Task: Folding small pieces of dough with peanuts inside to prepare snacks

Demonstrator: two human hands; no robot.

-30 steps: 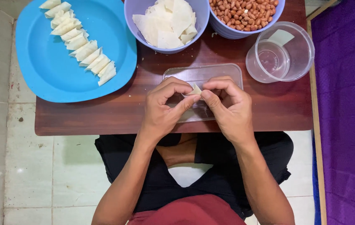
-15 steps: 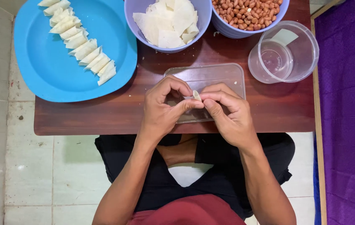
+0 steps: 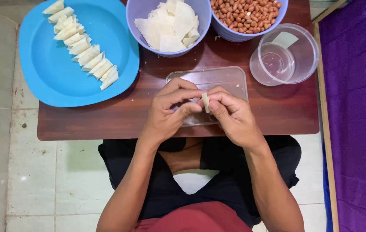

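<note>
Both hands meet over a clear rectangular plastic lid (image 3: 228, 79) on a low wooden table (image 3: 105, 118). My left hand (image 3: 170, 109) and my right hand (image 3: 230, 114) pinch a small folded pale wrapper piece (image 3: 205, 102) between their fingertips. A lilac bowl of cut pale wrapper sheets (image 3: 170, 23) stands just beyond the lid. Beside it sits a second lilac bowl of peanuts (image 3: 245, 15). A blue plate (image 3: 54, 77) at the far left holds a row of several folded wrappers (image 3: 84, 51).
A clear round plastic container (image 3: 283, 53) with a little water stands at the table's right. A purple cloth (image 3: 359, 107) lies along the right edge. Pale floor tiles (image 3: 19, 172) surround the table; my crossed legs in dark clothing sit below it.
The fingers have kept working the wrapper piece; it now stands upright between the fingertips. The hands stay over the clear lid.
</note>
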